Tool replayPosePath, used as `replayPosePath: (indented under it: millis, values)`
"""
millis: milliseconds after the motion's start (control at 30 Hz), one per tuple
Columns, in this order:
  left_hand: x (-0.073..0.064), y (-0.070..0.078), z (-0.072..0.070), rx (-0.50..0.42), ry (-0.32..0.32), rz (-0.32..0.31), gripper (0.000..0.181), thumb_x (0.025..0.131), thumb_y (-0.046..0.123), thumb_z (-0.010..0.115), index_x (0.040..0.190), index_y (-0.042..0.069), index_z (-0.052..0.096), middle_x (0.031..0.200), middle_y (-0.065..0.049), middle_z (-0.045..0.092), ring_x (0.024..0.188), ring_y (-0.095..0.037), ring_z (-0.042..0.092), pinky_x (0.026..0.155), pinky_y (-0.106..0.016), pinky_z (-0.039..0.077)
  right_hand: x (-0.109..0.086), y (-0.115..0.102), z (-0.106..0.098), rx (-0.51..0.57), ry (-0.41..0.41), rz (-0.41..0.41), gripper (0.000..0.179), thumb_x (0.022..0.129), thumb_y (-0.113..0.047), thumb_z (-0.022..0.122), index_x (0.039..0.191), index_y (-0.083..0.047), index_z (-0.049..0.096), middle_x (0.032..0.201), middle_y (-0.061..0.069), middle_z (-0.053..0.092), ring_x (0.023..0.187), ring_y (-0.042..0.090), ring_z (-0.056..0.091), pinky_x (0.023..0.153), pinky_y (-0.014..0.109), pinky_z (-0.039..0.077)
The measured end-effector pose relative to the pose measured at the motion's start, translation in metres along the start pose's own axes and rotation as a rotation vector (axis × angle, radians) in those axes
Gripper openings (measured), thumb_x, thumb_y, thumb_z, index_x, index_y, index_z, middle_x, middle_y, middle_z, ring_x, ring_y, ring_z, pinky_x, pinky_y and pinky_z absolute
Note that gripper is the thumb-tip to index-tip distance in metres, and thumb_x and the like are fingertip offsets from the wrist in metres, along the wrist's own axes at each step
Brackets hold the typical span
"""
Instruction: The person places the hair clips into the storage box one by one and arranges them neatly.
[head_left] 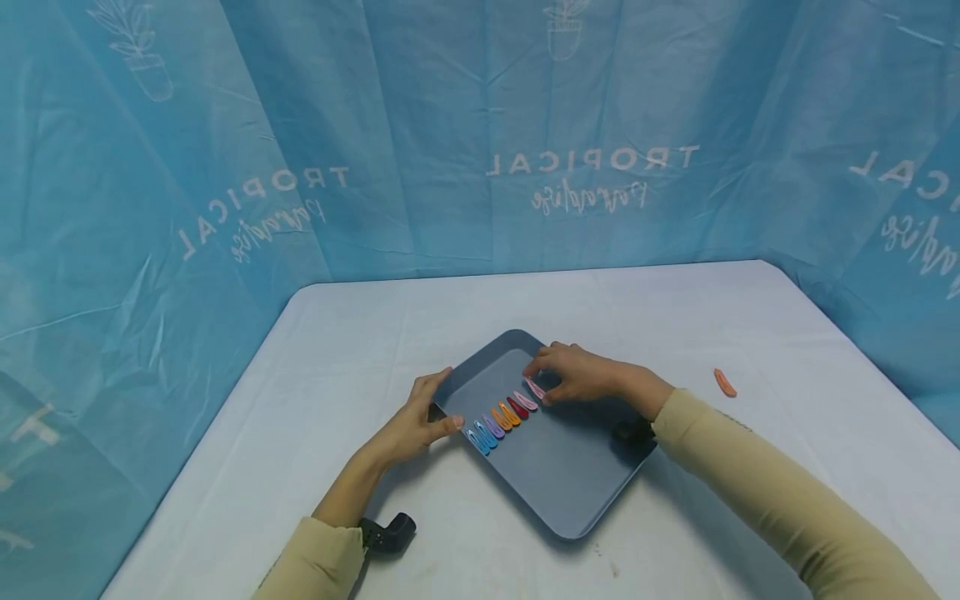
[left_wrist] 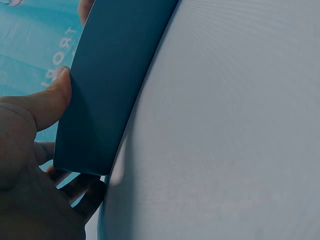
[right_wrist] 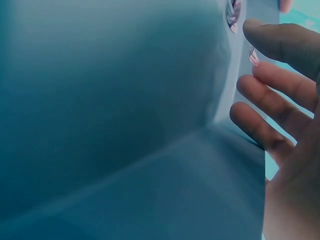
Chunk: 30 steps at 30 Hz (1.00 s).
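Note:
A grey-blue rectangular tray (head_left: 585,467) lies turned at an angle on the table. My left hand (head_left: 412,423) grips its left corner; the left wrist view has the thumb (left_wrist: 60,95) at the rim and the fingers around the outer wall. Across the tray runs a slanting row of snap hair clips: blue, purple, orange (head_left: 506,415), red (head_left: 517,407) and pink (head_left: 526,401). At the row's upper end my right hand (head_left: 573,372) pinches another pink hair clip (head_left: 535,388), which shows between thumb and index finger (right_wrist: 254,56) in the right wrist view.
An orange hair clip (head_left: 724,382) lies on the white table (head_left: 360,333), right of the tray. Blue printed curtains (head_left: 450,125) hang around the back and sides. A black wrist camera (head_left: 388,533) sits at the left sleeve; the right one hangs over the tray.

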<state>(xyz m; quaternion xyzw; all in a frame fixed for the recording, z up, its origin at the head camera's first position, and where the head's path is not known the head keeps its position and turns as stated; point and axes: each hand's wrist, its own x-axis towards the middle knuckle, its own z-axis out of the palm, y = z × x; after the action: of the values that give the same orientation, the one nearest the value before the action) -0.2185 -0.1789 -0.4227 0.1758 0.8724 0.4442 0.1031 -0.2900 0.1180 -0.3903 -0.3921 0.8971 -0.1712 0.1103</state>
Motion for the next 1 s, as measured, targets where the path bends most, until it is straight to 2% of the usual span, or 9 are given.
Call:
replayPosePath:
  millis: [200,400,767,1000]
  values:
    - [-0.0007,0.0014,0.0001,0.014,0.004,-0.004,0.082,0.089,0.030,0.065,0.152,0.012,0.014,0.150,-0.016,0.017,0.144,-0.039,0.014,0.112,-0.060,0.021,0.0035,0.0013,0.0045,-0.042,-0.019,-0.010,0.046,0.083,-0.021,0.070,0.127,-0.013,0.059,0.127,0.004,0.057,0.117,0.023,0.046,0.101,0.052,0.037]
    - [0.0002,0.0000,0.0001,0.013,0.004,-0.006,0.082,0.089,0.030,0.064,0.152,0.013,0.015,0.150,-0.016,0.016,0.144,-0.040,0.014,0.111,-0.060,0.020,0.0052,0.0016,0.0061,-0.092,-0.031,-0.028,0.046,0.083,-0.022,0.071,0.127,-0.013,0.060,0.124,0.004,0.057,0.111,0.021,0.048,0.096,0.047,0.042]
    - [-0.0008,0.0009,0.0002,0.011,0.011,-0.007,0.082,0.089,0.030,0.065,0.152,0.014,0.015,0.150,-0.016,0.018,0.143,-0.039,0.016,0.111,-0.060,0.022,0.0078,-0.0006,0.0074,-0.110,-0.048,0.003,0.046,0.083,-0.022,0.071,0.128,-0.016,0.060,0.123,0.004,0.056,0.110,0.019,0.047,0.095,0.043,0.043]
    - [-0.0001,-0.0001,0.0005,0.005,0.011,-0.007,0.082,0.089,0.030,0.065,0.152,0.013,0.016,0.150,-0.016,0.018,0.143,-0.039,0.015,0.111,-0.060,0.021,0.0095,0.0003,0.0090,-0.106,-0.052,0.013,0.046,0.084,-0.024,0.070,0.128,-0.016,0.059,0.126,0.005,0.055,0.115,0.021,0.047,0.099,0.046,0.041]
